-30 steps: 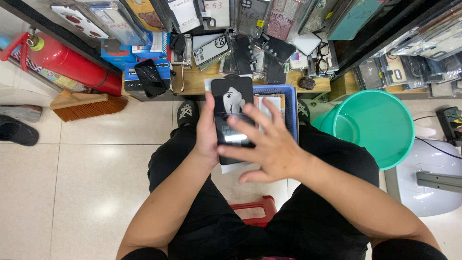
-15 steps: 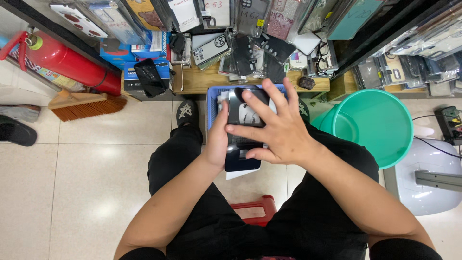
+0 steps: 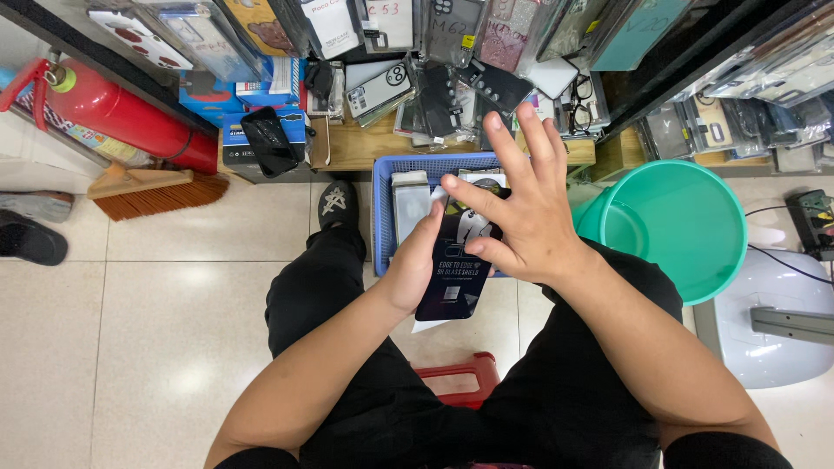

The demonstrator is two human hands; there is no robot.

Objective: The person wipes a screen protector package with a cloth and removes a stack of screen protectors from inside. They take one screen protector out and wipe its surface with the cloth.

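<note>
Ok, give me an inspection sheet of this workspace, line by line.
Surface: pale tiled floor; person seated on a red stool.
Job's things: black flat package held over a blue basket of similar packs.
Clutter: phone cases on a low wooden shelf, brush, black shoe.
Hands: left hand grips the package's left edge; right hand spread over its top, fingers splayed.
Cables: black cable on the floor at right.
Surroundings: red fire extinguisher, green bucket.
</note>
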